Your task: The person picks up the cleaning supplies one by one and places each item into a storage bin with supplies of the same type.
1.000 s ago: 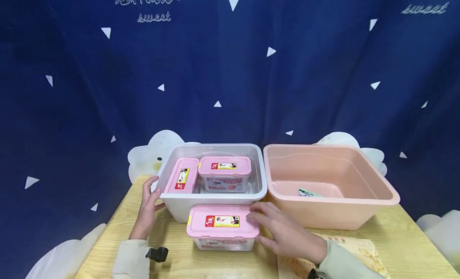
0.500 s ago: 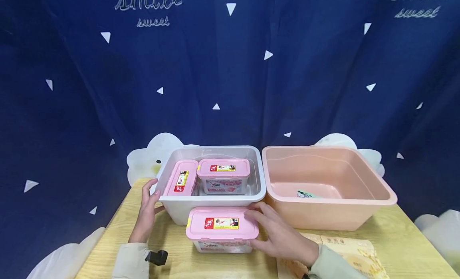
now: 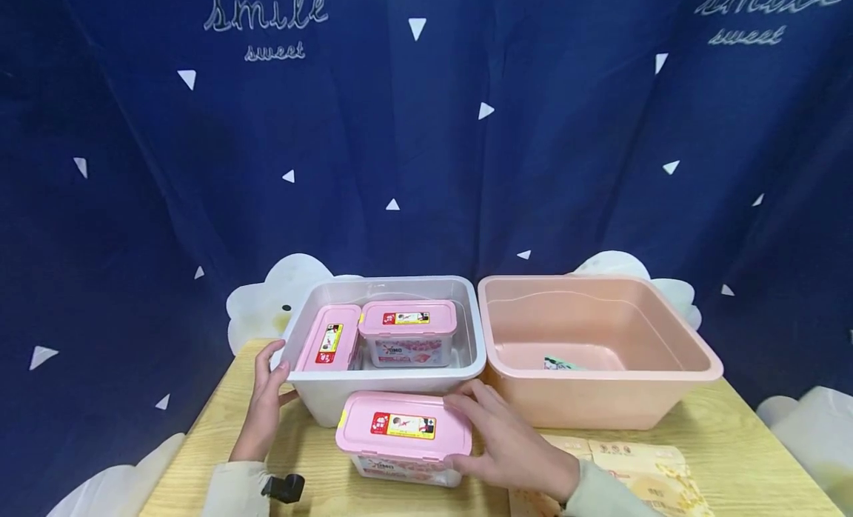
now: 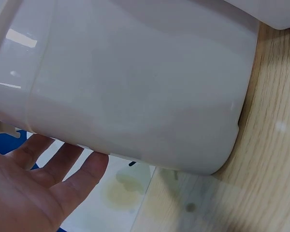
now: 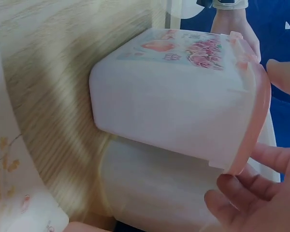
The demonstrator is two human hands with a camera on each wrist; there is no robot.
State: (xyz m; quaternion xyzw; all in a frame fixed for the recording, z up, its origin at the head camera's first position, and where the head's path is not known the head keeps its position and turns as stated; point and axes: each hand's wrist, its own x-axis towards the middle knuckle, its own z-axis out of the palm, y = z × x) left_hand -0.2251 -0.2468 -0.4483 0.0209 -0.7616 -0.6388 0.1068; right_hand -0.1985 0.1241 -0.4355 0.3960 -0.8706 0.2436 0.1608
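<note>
My right hand [image 3: 503,447] holds a pink-lidded OMO detergent box [image 3: 403,428] by its right end. The thumb lies at the lid's front edge and the fingers at its back edge. This box stands slightly turned on the table, in front of the white basin [image 3: 386,380]. Two similar boxes sit inside that basin: one lengthwise at the left [image 3: 328,339], one crosswise beside it [image 3: 408,332]. At the basin's left front corner, my left hand [image 3: 263,402] grips the rim. In the left wrist view its fingers touch the basin's outer wall [image 4: 135,87].
A peach basin [image 3: 600,398] stands right of the white one, with a small green-and-white packet [image 3: 560,364] on its floor. A yellowish printed sheet [image 3: 626,472] lies by my right forearm on the wooden table [image 3: 320,487]. Behind hangs a blue curtain [image 3: 426,132].
The front box has turned a little, its right end coming toward me. My right thumb has shifted onto the lid's front edge. My left hand stays on the rim; the head view has shifted slightly.
</note>
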